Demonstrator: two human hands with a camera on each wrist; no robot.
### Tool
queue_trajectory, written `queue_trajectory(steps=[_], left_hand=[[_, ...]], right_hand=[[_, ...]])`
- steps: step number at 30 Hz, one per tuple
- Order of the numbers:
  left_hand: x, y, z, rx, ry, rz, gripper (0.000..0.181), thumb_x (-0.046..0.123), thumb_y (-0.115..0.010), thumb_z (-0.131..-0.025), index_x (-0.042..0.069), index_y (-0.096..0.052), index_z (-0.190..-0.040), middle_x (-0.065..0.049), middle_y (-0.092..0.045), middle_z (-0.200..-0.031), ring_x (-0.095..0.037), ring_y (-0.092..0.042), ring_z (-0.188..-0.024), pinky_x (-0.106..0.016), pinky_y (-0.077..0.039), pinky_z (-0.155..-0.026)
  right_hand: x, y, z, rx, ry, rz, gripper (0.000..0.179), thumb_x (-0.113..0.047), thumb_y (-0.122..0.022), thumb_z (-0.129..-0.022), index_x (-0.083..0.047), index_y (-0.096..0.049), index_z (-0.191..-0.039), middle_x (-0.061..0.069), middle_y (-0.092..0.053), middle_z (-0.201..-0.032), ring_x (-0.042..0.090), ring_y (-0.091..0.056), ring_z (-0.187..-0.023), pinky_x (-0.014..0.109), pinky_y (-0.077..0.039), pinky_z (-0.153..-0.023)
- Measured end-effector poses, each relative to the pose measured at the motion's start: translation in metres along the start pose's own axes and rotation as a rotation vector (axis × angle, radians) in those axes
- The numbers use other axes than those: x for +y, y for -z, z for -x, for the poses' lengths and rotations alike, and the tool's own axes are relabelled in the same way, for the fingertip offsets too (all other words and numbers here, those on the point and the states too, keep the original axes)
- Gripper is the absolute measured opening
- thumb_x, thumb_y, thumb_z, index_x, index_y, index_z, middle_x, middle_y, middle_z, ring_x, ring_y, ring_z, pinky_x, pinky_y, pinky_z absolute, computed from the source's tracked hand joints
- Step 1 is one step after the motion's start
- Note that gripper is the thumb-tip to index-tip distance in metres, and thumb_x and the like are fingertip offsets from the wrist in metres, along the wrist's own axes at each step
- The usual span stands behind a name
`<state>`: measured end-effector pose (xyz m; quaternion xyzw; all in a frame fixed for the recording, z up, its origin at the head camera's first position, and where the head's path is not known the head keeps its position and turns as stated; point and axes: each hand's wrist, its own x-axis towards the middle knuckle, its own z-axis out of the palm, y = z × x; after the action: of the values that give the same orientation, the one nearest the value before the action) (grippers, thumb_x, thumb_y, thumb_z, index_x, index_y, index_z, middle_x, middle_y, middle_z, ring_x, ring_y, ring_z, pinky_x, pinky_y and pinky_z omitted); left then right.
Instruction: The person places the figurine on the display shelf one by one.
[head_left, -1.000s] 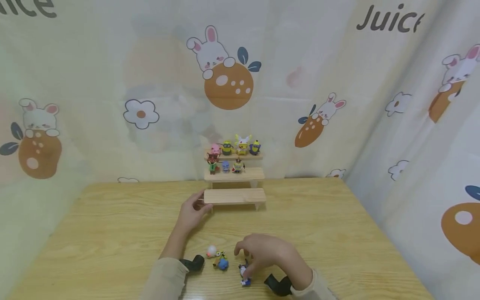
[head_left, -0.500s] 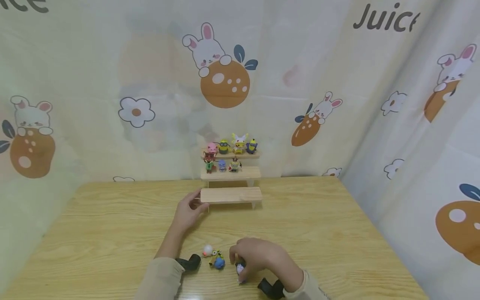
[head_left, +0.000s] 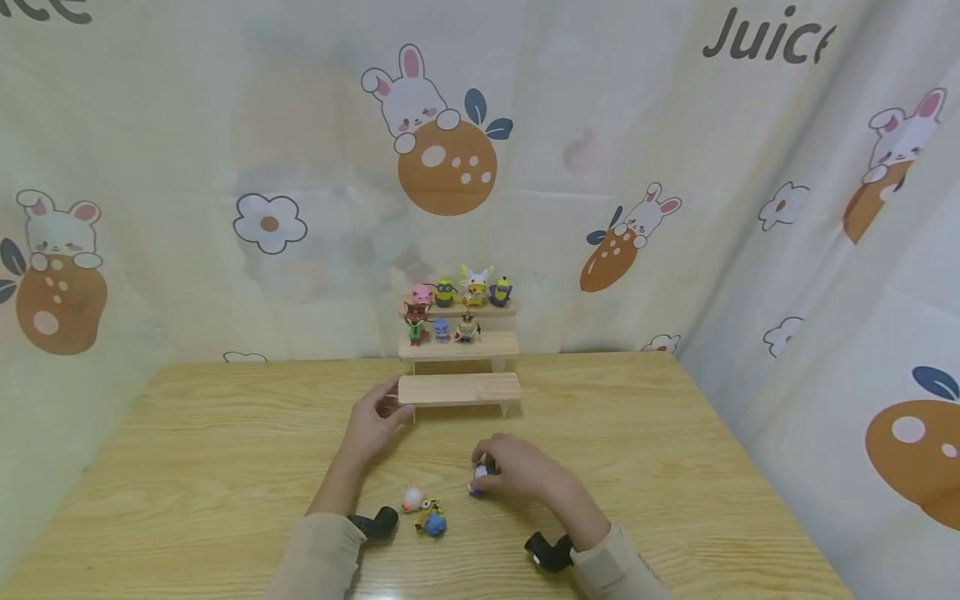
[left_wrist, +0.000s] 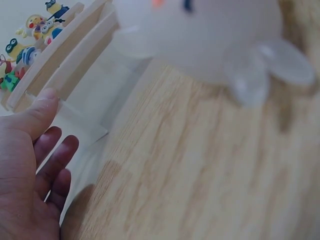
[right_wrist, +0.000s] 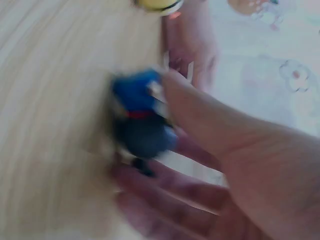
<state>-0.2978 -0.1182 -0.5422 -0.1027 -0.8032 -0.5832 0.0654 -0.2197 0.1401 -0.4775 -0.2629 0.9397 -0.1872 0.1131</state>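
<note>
The wooden stand (head_left: 459, 389) is held at the left end of its lowest step by the left hand (head_left: 375, 422); firmness of this grip cannot be told. A blue-and-dark figurine (head_left: 479, 487) is pinched by the right hand (head_left: 521, 468), in front of the stand's right half; lift-off from the table cannot be confirmed. Risks, as judged: slip or rotation of the small figurine, if it is pinched off-centre; toppling of the upper-tier figurines (head_left: 445, 293) on the stand, if its end is pushed or tugged. In front of the stand's left end, a white figurine (head_left: 412, 498) lies near the black wrist piece (head_left: 378, 523); it could be knocked by a low withdrawal of the left arm.
</note>
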Motion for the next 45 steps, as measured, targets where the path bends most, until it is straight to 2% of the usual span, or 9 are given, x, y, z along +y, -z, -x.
queue_trajectory(steps=[4, 9, 13, 20, 27, 30, 37, 42, 45], left_hand=[[0.001, 0.0, 0.001, -0.002, -0.005, -0.004, 0.067, 0.028, -0.074, -0.082, 0.007, -0.047, -0.14, -0.014, -0.058, -0.123, -0.028, -0.06, -0.107, -0.043, -0.05, -0.092], [0.0, 0.0, 0.001, 0.001, -0.009, -0.007, 0.067, 0.028, -0.074, -0.082, 0.007, -0.047, -0.139, -0.014, -0.059, -0.123, -0.028, -0.061, -0.106, -0.042, -0.05, -0.091], [0.0, 0.0, 0.0, 0.006, -0.009, -0.007, 0.067, 0.027, -0.074, -0.082, 0.006, -0.047, -0.139, -0.014, -0.06, -0.122, -0.028, -0.061, -0.105, -0.042, -0.05, -0.091], [0.002, 0.001, 0.0, 0.0, 0.016, 0.003, 0.065, 0.022, -0.073, -0.084, 0.005, -0.046, -0.14, -0.016, -0.058, -0.124, -0.03, -0.06, -0.107, -0.042, -0.049, -0.092], [0.036, 0.006, 0.011, -0.02, 0.003, -0.014, 0.06, 0.011, -0.069, -0.087, -0.002, -0.044, -0.139, -0.021, -0.057, -0.123, -0.034, -0.059, -0.108, -0.043, -0.049, -0.091], [0.039, 0.007, 0.012, -0.02, 0.008, -0.012, 0.059, 0.011, -0.07, -0.086, -0.001, -0.045, -0.139, -0.021, -0.057, -0.123, -0.034, -0.059, -0.108, -0.041, -0.049, -0.091], [0.002, 0.001, 0.0, 0.011, -0.005, 0.005, 0.065, 0.024, -0.074, -0.083, 0.004, -0.048, -0.139, -0.014, -0.06, -0.121, -0.028, -0.061, -0.104, -0.038, -0.051, -0.089], [0.003, 0.001, 0.0, 0.006, 0.006, -0.001, 0.066, 0.025, -0.074, -0.083, 0.005, -0.047, -0.139, -0.014, -0.06, -0.122, -0.028, -0.06, -0.105, -0.041, -0.05, -0.09], [0.004, 0.002, 0.001, 0.004, 0.013, -0.001, 0.066, 0.025, -0.074, -0.083, 0.005, -0.047, -0.139, -0.014, -0.059, -0.123, -0.028, -0.06, -0.106, -0.04, -0.05, -0.091]], right_hand=[[0.013, -0.006, -0.009, 0.146, -0.063, -0.038, 0.032, -0.035, -0.068, -0.087, -0.008, -0.066, -0.105, 0.001, -0.062, -0.094, 0.012, -0.055, -0.085, 0.031, -0.048, -0.074], [0.025, -0.011, -0.015, 0.233, -0.117, -0.104, 0.039, -0.032, -0.072, -0.083, -0.007, -0.064, -0.112, 0.004, -0.063, -0.096, 0.014, -0.057, -0.083, 0.032, -0.049, -0.072], [0.029, -0.012, -0.016, 0.254, -0.124, -0.132, 0.048, -0.028, -0.076, -0.079, -0.006, -0.061, -0.119, 0.007, -0.062, -0.101, 0.017, -0.058, -0.09, 0.034, -0.05, -0.077], [0.03, -0.013, -0.016, 0.258, -0.105, -0.104, 0.044, -0.022, -0.077, -0.078, -0.009, -0.063, -0.118, 0.006, -0.058, -0.105, 0.018, -0.059, -0.094, 0.036, -0.051, -0.082], [0.029, -0.012, -0.017, 0.241, -0.069, -0.076, 0.039, -0.017, -0.076, -0.081, -0.009, -0.064, -0.117, 0.006, -0.06, -0.11, 0.016, -0.058, -0.095, 0.033, -0.051, -0.082], [0.028, -0.009, -0.016, 0.231, -0.046, -0.092, 0.039, -0.014, -0.076, -0.08, -0.007, -0.064, -0.117, 0.006, -0.065, -0.106, 0.016, -0.061, -0.092, 0.031, -0.052, -0.079], [0.026, 0.001, -0.013, 0.209, -0.057, -0.123, 0.047, -0.017, -0.078, -0.078, -0.006, -0.062, -0.121, 0.003, -0.067, -0.096, 0.014, -0.061, -0.087, 0.032, -0.052, -0.076], [0.027, 0.005, -0.01, 0.219, -0.076, -0.147, 0.047, -0.016, -0.077, -0.078, -0.008, -0.061, -0.122, 0.002, -0.066, -0.096, 0.013, -0.061, -0.085, 0.03, -0.052, -0.075], [0.028, 0.006, -0.011, 0.246, -0.093, -0.119, 0.044, -0.015, -0.077, -0.079, -0.01, -0.063, -0.12, 0.003, -0.067, -0.1, 0.014, -0.063, -0.088, 0.033, -0.053, -0.079]])
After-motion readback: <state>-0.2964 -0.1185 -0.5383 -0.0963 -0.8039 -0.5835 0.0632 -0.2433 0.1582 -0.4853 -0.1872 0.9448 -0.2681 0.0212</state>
